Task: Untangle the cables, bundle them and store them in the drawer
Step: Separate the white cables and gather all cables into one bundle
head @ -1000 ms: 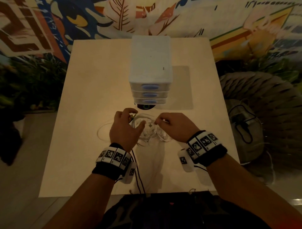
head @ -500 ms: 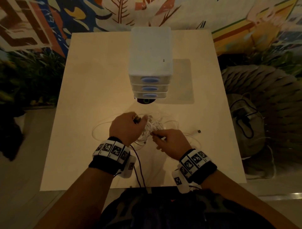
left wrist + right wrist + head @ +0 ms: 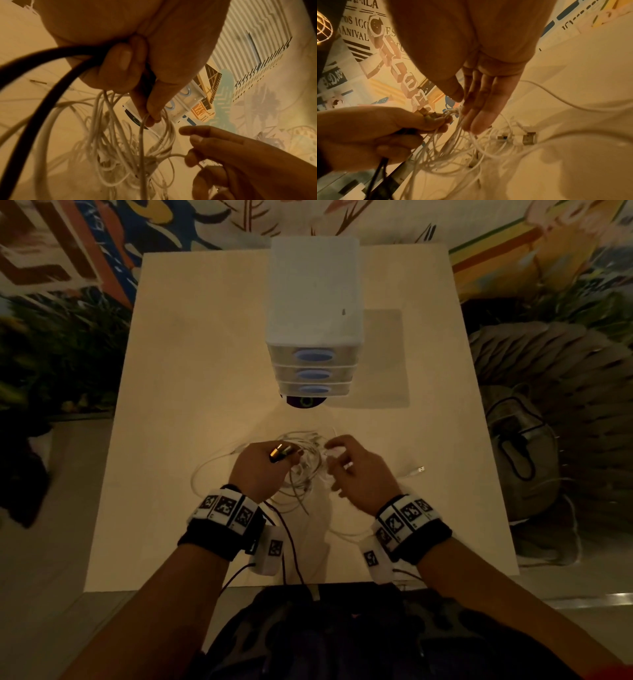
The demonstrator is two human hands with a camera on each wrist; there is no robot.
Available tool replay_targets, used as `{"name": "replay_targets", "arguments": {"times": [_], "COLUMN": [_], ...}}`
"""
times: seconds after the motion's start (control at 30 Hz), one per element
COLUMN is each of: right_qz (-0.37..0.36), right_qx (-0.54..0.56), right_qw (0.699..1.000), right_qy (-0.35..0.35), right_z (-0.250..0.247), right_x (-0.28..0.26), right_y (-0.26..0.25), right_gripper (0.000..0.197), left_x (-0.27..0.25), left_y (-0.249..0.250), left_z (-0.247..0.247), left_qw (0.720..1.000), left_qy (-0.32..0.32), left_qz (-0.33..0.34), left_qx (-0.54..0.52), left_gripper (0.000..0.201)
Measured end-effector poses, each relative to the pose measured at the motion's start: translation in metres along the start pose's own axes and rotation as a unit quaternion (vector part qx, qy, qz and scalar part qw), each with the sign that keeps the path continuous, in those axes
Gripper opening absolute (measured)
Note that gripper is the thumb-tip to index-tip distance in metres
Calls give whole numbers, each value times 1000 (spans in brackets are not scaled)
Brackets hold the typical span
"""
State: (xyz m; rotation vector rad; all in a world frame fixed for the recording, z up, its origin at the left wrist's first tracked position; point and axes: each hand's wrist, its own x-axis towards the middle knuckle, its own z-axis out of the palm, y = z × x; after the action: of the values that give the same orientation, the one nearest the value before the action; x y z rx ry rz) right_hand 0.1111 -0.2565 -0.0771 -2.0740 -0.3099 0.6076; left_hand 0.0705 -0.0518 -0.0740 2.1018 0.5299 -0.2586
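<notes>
Left hand (image 3: pixel 262 470) at about 9 o'clock of the tangle: fingers curled tight round a black cable (image 3: pixel 39 86) and a clutch of metal-tipped plugs (image 3: pixel 281 454), several white strands trapped in the same grip. White cable tangle (image 3: pixel 305 470) hanging between both hands, partly lifted off the table (image 3: pixel 191 378), loops trailing toward 8 o'clock and 5 o'clock. Right hand (image 3: pixel 359 474) at 3 o'clock: fingers nearly straight and combing through the strands in the right wrist view, one thin strand apparently hooked; no firm grip visible. Loose USB plug (image 3: pixel 416 470) lying farther out at 3 o'clock. Drawer unit (image 3: pixel 313 313) at 12 o'clock, all three drawers shut. Likely trouble: pulling apart while black and white stay clamped together, cinching knots tighter; straight fingers snagging a loop; trailing plug catching or dragging off the table edge.
</notes>
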Motion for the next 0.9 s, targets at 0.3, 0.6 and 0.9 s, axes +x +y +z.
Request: {"name": "replay_targets", "arguments": {"times": [0.3,0.6,0.9], "right_qz": [-83,-59,-125], "right_qx": [-148,-36,-108], "right_qw": [984,990,983], "right_qy": [-49,-123,-81], "right_z": [-13,-13,-16], "right_x": [39,34,31], "right_y": [5,-1,-5], "right_gripper": [20,10,15], "left_x": [-4,-5,-4], "left_y": [5,5,14], "left_z": [1,6,2], "left_qw": [999,997,993], "left_qy": [0,47,12], "left_qz": [48,51,-4], "left_qx": [7,-22,-115], "left_gripper": [11,16,23]}}
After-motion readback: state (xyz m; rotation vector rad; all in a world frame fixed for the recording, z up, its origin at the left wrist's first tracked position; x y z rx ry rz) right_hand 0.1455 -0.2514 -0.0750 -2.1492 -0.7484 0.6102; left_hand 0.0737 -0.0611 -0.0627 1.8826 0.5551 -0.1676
